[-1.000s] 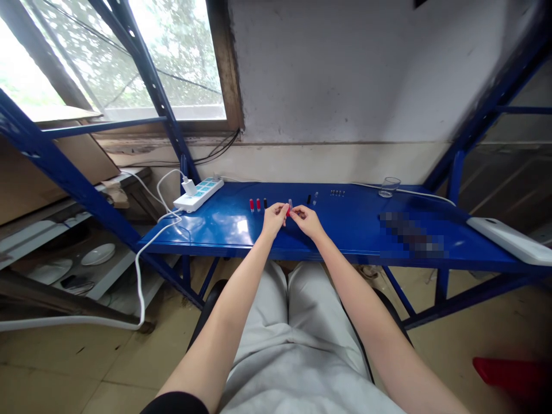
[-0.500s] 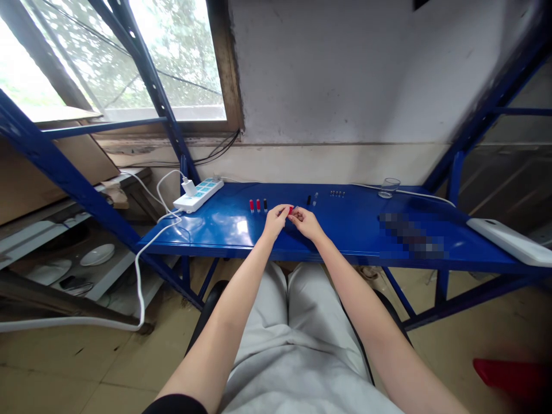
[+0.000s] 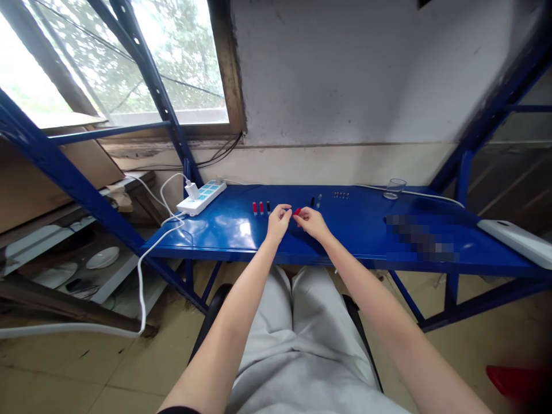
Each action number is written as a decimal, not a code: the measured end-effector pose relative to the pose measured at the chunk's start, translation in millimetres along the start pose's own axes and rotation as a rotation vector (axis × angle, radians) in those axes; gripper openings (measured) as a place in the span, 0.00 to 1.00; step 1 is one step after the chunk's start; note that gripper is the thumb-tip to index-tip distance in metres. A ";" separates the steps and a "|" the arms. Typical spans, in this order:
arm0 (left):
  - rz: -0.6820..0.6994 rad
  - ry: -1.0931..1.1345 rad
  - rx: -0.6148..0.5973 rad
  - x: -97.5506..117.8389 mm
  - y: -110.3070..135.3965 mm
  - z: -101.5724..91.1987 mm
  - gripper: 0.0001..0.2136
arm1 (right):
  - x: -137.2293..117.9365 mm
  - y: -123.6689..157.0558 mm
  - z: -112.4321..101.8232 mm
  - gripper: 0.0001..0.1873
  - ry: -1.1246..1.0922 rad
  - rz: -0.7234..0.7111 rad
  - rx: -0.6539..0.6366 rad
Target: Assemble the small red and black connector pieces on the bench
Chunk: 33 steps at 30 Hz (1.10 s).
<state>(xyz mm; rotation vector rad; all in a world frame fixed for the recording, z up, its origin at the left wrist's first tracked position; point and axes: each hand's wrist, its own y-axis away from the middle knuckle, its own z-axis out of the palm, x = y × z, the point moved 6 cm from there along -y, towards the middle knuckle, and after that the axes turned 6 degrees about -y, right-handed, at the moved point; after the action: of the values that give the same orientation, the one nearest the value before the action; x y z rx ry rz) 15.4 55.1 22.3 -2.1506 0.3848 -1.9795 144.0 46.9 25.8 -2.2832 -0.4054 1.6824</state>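
Observation:
My right hand (image 3: 312,223) pinches a small red cap-like piece (image 3: 297,211) between thumb and fingers, just above the blue table (image 3: 219,230). Close by on its left, my left hand (image 3: 278,222) has its fingertips drawn together; whatever may be between them is too small to make out. Left of that hand, two red-topped small tubes (image 3: 257,208) and a black-topped tube (image 3: 268,207) stand upright in a row. Beyond my right hand are a black piece (image 3: 313,202) and small clear pieces (image 3: 319,201).
Several tiny metallic pieces (image 3: 341,195) are lined up near the back edge. A clear glass (image 3: 394,188) stands at the back right, a blurred dark object (image 3: 420,238) before it. A white slab (image 3: 515,241) lies far right, a power strip (image 3: 202,197) with cables at left.
My hands have come slightly apart. The red piece, earlier between both hands, is now in my right hand's fingertips. The view has shifted a little.

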 end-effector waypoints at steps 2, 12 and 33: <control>0.043 -0.056 0.044 1.7 0.0 -2.7 0.08 | 2.3 -4.0 -11.9 0.11 0.102 0.054 -0.007; 0.038 -0.135 -0.037 5.2 2.3 1.0 0.09 | 20.6 -22.9 -88.1 0.06 0.515 0.351 -0.124; 0.041 -0.202 -0.089 0.9 1.2 3.1 0.10 | 52.3 -59.7 -61.9 0.08 0.675 0.284 -0.071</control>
<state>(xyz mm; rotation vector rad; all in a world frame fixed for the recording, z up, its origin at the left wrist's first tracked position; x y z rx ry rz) 18.5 53.6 22.4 -2.3498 0.4871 -1.7340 214.5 118.6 20.3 -2.8725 0.0126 0.8936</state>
